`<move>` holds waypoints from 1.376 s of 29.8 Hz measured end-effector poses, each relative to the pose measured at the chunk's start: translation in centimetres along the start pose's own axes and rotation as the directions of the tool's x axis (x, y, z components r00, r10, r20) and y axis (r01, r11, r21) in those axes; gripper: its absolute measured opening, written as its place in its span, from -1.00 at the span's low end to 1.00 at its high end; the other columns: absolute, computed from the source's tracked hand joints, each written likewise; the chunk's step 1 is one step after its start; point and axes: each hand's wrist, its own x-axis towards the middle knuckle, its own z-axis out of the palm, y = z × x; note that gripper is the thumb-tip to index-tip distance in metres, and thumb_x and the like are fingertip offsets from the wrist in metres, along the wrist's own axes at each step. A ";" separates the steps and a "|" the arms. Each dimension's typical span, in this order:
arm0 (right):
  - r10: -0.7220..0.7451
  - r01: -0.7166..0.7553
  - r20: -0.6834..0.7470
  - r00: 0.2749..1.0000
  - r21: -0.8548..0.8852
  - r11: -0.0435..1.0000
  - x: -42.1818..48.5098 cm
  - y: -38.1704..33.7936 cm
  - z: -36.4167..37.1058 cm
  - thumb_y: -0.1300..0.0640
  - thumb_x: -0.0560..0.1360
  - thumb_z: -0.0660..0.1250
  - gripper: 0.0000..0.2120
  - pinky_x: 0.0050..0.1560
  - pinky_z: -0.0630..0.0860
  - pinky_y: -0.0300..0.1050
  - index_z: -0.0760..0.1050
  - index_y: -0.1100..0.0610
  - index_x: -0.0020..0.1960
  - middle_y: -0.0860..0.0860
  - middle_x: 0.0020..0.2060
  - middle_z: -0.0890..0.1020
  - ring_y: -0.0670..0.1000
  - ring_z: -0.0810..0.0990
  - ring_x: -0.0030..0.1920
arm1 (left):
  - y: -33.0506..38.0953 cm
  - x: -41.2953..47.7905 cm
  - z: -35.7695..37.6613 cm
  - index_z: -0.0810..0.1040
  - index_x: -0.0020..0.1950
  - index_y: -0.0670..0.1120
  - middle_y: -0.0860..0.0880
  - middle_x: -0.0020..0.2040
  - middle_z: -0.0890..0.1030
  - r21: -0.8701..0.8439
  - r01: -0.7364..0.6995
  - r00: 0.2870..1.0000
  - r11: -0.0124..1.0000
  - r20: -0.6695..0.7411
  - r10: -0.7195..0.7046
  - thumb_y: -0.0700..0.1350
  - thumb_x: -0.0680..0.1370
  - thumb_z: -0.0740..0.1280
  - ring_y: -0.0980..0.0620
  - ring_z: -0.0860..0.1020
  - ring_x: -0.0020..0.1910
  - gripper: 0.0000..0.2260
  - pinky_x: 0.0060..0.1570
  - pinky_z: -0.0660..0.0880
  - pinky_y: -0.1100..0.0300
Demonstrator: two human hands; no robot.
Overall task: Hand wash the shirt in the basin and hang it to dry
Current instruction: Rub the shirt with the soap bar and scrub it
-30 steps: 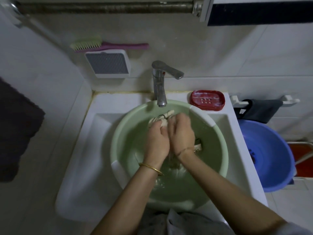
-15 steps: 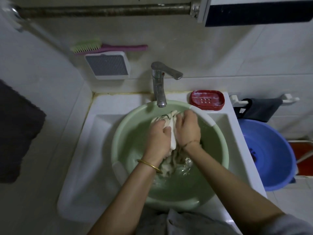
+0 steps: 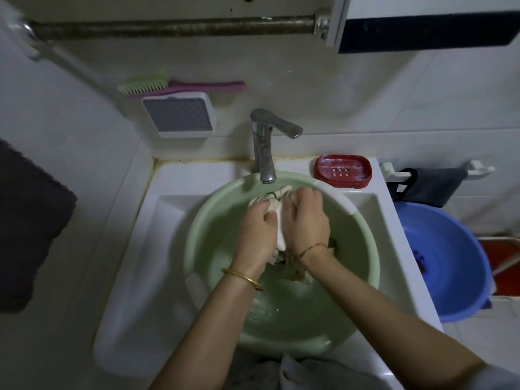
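Note:
A pale green basin (image 3: 208, 220) with water sits in the white sink (image 3: 168, 209) under the tap. A bunched, wet, cream-coloured shirt (image 3: 280, 235) is held over the basin's far half. My left hand (image 3: 257, 232) grips the shirt on its left side. My right hand (image 3: 305, 220) grips it on the right, knuckles close to the left hand. The shirt's lower part hangs between my wrists into the water and is mostly hidden by my hands.
A chrome tap (image 3: 264, 147) stands behind the basin. A red soap dish (image 3: 342, 170) sits at the sink's back right corner. A blue basin (image 3: 444, 263) stands to the right. A brush (image 3: 180, 85) lies on a wall box. A metal rod (image 3: 174, 28) runs overhead.
Both hands with the bunched shirt have shifted away from me toward the tap, and more white cloth shows between them than a second ago.

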 end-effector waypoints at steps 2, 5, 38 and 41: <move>-0.111 0.111 0.015 0.994 0.002 0.994 -1.3 -0.4 0.0 0.09 0.59 0.17 -0.83 -0.23 0.40 0.08 0.37 0.22 -0.03 0.16 -0.04 0.41 0.24 0.47 -0.19 | 0.0 0.1 -0.3 0.55 0.11 -0.13 -0.06 0.05 0.59 -0.058 0.020 1.000 0.998 0.025 -0.019 -0.26 0.57 0.18 -0.01 0.54 0.03 -0.80 0.00 0.40 0.24; -0.024 0.024 0.000 1.000 -0.035 0.999 1.6 0.6 0.0 0.05 0.60 0.14 -0.78 -0.20 0.36 0.01 0.39 0.22 0.01 0.16 0.02 0.43 0.23 0.50 -0.12 | 0.3 -0.1 -0.4 0.54 0.13 -0.13 -0.08 -0.04 0.58 -0.088 0.026 0.999 0.996 0.044 -0.022 -0.28 0.55 0.20 0.00 0.53 -0.10 -0.79 -0.14 0.42 0.24; 0.058 -0.058 0.013 0.998 0.012 0.998 2.9 2.0 -0.5 0.09 0.60 0.13 -0.83 -0.13 0.43 0.06 0.37 0.18 -0.08 0.18 -0.01 0.47 0.19 0.49 -0.13 | 0.1 -0.7 0.1 0.54 0.11 -0.14 -0.17 0.05 0.58 -0.100 0.053 0.996 0.994 0.077 -0.046 -0.24 0.52 0.18 -0.15 0.55 -0.02 -0.77 -0.08 0.48 0.11; -0.129 0.129 -0.008 0.992 0.052 0.990 -0.5 0.6 0.0 0.10 0.59 0.15 -0.81 -0.20 0.37 0.03 0.38 0.22 -0.09 0.16 -0.08 0.44 0.15 0.44 -0.17 | 0.0 0.0 -0.3 0.57 0.10 -0.11 -0.13 0.02 0.61 -0.130 0.075 0.995 0.989 0.082 -0.065 -0.32 0.53 0.17 -0.11 0.57 -0.02 -0.74 -0.01 0.48 0.10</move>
